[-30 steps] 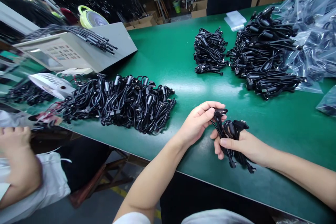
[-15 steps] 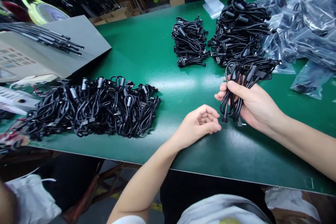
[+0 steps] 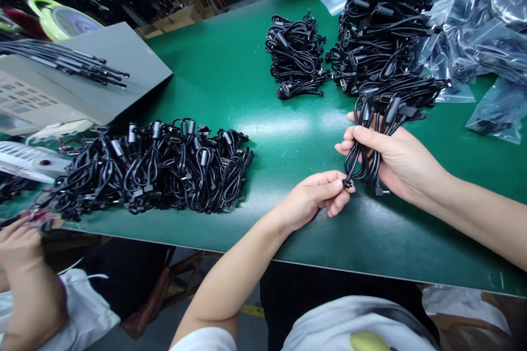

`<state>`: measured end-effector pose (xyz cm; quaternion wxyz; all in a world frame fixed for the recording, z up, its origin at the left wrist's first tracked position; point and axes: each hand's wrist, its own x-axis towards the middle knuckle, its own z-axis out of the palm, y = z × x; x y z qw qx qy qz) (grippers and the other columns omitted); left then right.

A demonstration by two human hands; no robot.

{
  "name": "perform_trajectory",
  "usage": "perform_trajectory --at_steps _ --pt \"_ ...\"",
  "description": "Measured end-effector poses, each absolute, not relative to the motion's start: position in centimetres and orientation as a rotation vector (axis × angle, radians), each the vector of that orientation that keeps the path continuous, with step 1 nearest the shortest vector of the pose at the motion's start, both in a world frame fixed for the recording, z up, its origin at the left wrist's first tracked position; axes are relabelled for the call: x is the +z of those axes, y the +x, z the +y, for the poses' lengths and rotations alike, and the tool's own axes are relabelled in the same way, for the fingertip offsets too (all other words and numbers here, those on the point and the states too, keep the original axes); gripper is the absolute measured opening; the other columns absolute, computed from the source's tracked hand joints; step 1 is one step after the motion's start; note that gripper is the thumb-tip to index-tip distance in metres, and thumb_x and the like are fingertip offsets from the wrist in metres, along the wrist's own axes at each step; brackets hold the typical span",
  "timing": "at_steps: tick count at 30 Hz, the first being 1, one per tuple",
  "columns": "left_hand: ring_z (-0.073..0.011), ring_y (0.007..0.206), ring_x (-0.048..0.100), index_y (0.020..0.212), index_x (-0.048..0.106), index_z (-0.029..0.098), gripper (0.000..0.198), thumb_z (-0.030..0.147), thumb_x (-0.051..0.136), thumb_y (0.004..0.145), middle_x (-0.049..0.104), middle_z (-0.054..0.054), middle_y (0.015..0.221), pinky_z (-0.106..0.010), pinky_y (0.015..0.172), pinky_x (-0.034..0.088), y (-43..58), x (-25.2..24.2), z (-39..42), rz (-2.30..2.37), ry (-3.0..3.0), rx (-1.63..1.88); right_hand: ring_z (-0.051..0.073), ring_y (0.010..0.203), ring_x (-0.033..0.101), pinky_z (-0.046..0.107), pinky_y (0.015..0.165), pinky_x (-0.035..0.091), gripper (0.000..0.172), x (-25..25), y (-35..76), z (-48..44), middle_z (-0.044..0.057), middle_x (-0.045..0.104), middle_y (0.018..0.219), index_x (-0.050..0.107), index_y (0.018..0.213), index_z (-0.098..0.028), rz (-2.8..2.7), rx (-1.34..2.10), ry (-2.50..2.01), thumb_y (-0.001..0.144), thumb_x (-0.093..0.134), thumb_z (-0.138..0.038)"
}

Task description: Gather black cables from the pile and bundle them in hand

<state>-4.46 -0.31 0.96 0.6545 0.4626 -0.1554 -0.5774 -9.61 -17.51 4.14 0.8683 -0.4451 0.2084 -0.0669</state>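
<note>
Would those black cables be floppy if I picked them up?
Probably floppy: the black cables sag in soft loops from the right hand. They seem fairly light, since one hand carries the whole bunch. The small plug pinched by the left hand looks stiffer, probably holding its shape.

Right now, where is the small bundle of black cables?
The small bundle of black cables sits on the green table, upper middle of the head view, left of a bigger cable heap.

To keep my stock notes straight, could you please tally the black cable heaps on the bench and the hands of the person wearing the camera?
Black cable heaps: 4 (one partly hidden at far left)
Hands: 2 (left hand, right hand)
Total: 6
</note>
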Motion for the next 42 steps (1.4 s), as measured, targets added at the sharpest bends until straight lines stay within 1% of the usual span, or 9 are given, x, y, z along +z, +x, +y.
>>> perform_trajectory --at_steps 9,18,21,24,28,31,36,39,42 --pt "-0.0074 0.054 0.043 0.089 0.06 0.012 0.025 0.036 0.063 0.09 0.047 0.002 0.063 -0.019 0.051 0.034 -4.2 1.2 -0.3 -0.258 0.954 -1.355 0.015 0.076 0.073 0.024 0.066 0.061 0.011 3.8 -9.5 -17.8 -0.002 0.07 0.08 0.068 0.096 -0.021 0.47 -0.13 -0.862 0.087 0.074 -0.018" --pt "-0.0088 0.057 0.048 0.094 0.058 0.016 0.03 0.045 0.057 0.092 0.052 0.001 0.07 -0.022 0.055 0.038 -4.1 0.3 -0.8 -0.489 1.179 -1.229 0.013 0.076 0.067 0.028 0.076 0.058 0.015 3.2 -8.9 -18.8 0.0 0.065 0.087 0.072 0.103 -0.024 0.487 -0.059 -0.858 0.09 0.068 -0.018" --pt "-0.0145 0.077 0.06 0.105 0.059 0.019 0.023 0.036 0.047 0.098 0.064 -0.004 0.087 -0.029 0.076 0.049 -3.9 0.6 0.2 -0.821 1.729 -0.765 0.007 0.063 0.054 0.024 0.062 0.051 0.017 2.3 -8.5 -19.9 0.0 0.06 0.09 0.074 0.096 -0.024 0.537 -0.026 -0.962 0.083 0.075 -0.014" --pt "-0.0207 0.103 0.059 0.122 0.056 0.019 0.028 0.032 0.043 0.101 0.065 -0.009 0.11 -0.036 0.096 0.046 -3.2 1.2 3.6 -0.889 2.342 0.04 0.006 0.053 0.04 0.024 0.046 0.036 0.023 1.2 -7.9 -20.5 0.0 0.054 0.08 0.074 0.09 -0.023 0.516 0.04 -1.145 0.071 0.086 -0.019" --pt "-0.0271 0.111 0.054 0.137 0.045 0.014 0.044 0.033 0.053 0.097 0.06 -0.015 0.123 -0.039 0.095 0.046 -2.2 1.0 9.2 -0.508 2.934 0.599 0.008 0.049 0.038 0.023 0.042 0.026 0.041 0.6 -8.2 -19.9 -0.001 0.046 0.062 0.075 0.084 -0.019 0.432 0.208 -1.33 0.053 0.095 -0.037" --pt "-0.0269 0.104 0.055 0.141 0.041 0.016 0.052 0.026 0.059 0.093 0.059 -0.013 0.116 -0.039 0.09 0.046 -1.4 0.1 11.0 -0.473 3.184 0.523 0.008 0.048 0.036 0.019 0.041 0.025 0.049 0.7 -8.5 -19.2 -0.004 0.041 0.055 0.074 0.085 -0.017 0.45 0.312 -1.339 0.05 0.096 -0.045" --pt "-0.0272 0.106 0.054 0.117 0.056 0.015 0.025 0.015 0.051 0.093 0.056 -0.014 0.11 -0.041 0.09 0.044 -0.2 -0.3 9.7 -0.524 3.165 0.435 0.006 0.049 0.034 0.015 0.041 0.029 0.043 0.4 -8.8 -19.6 -0.005 0.039 0.054 0.072 0.089 -0.017 0.411 0.313 -1.281 0.06 0.093 -0.04" --pt "-0.0272 0.108 0.054 0.103 0.059 0.015 0.013 0.018 0.05 0.094 0.057 -0.014 0.109 -0.041 0.092 0.044 -0.2 0.5 8.8 -0.517 3.12 0.442 0.007 0.049 0.036 0.015 0.04 0.031 0.042 0.1 -8.9 -20.0 -0.005 0.04 0.054 0.073 0.09 -0.018 0.38 0.327 -1.282 0.061 0.093 -0.04" --pt "-0.0195 0.102 0.056 0.103 0.059 0.019 0.015 0.028 0.048 0.098 0.058 -0.008 0.108 -0.033 0.091 0.046 -0.9 1.5 7.6 -0.604 2.828 0.288 0.009 0.046 0.037 0.017 0.037 0.032 0.035 0.1 -8.9 -19.6 -0.004 0.039 0.051 0.075 0.087 -0.021 0.387 0.307 -1.253 0.063 0.092 -0.039"
